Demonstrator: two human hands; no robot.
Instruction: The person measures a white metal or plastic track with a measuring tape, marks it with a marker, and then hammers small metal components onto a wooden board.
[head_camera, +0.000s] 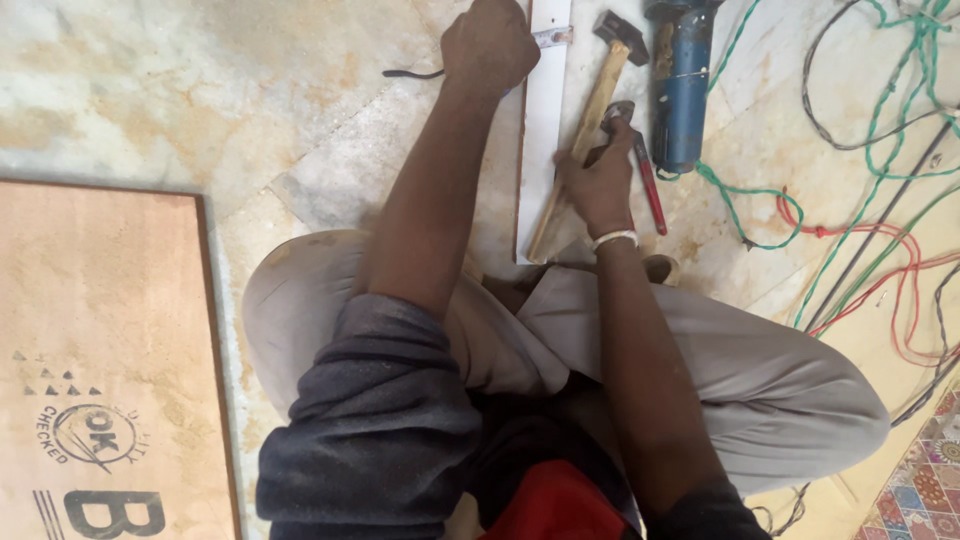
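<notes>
Marble flooring (300, 120), mottled cream and rust with a dull polish, fills the head view. On it lies a narrow white laminate strip (545, 110), flat and straight-edged, running from 12 o'clock down toward the person's knees. The left hand (490, 45) is balled into a fist at the strip's upper left edge, knuckles up; what it pinches is hidden, though a thin dark curved piece (410, 73) pokes out at its 9 o'clock side. The right hand (598, 185) closes around the pale wooden handle of a hammer (585, 130), whose dark steel head sits at 1 o'clock near the strip's top. Just beside that hand, at 3 o'clock, lie red-handled pliers (645, 170). A blue cylindrical angle grinder (682, 80) rests at 2 o'clock, trailing a green twisted cord (745, 205). Red and black wires (900, 270) loop further out at 3 o'clock. At 8 o'clock lies a tan plywood sheet (100, 350), matte and stamped.
</notes>
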